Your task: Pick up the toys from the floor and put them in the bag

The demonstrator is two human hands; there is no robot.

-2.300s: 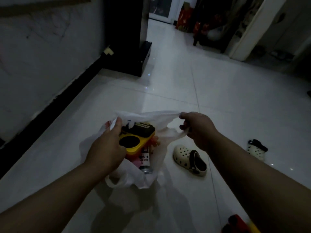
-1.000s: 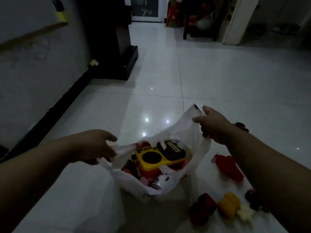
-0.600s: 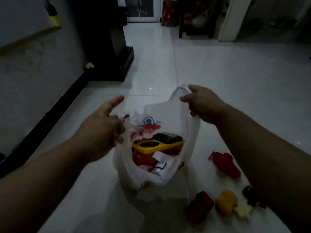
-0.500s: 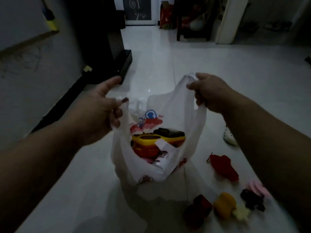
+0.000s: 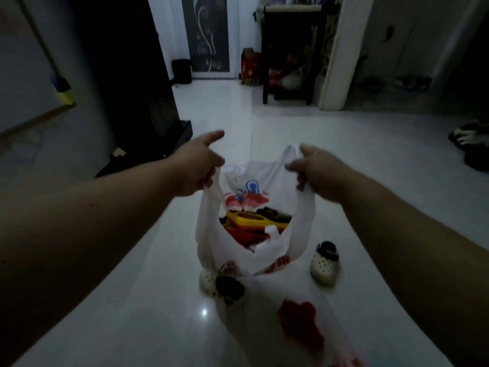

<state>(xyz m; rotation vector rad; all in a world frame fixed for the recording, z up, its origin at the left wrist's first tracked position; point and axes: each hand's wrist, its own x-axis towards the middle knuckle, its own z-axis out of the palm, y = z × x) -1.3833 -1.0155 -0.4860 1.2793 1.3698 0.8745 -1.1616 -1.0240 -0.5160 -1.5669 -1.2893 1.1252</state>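
The left hand point(image 5: 197, 165) grips one handle of the white bag point(image 5: 301, 229), with its index finger stretched forward. The right hand point(image 5: 317, 173) pinches the other handle. The bag hangs upright between them, its mouth open upward. Inside lies a yellow toy point(image 5: 246, 218) on red pieces. A red toy point(image 5: 301, 321) lies on the floor point(image 5: 132, 300) nearby.

Two hands point(image 5: 197, 168) point(image 5: 318, 174), one white bag point(image 5: 267, 250), one yellow toy point(image 5: 246, 219), one red toy point(image 5: 301, 324), two clogs point(image 5: 324, 264) point(image 5: 208, 281).
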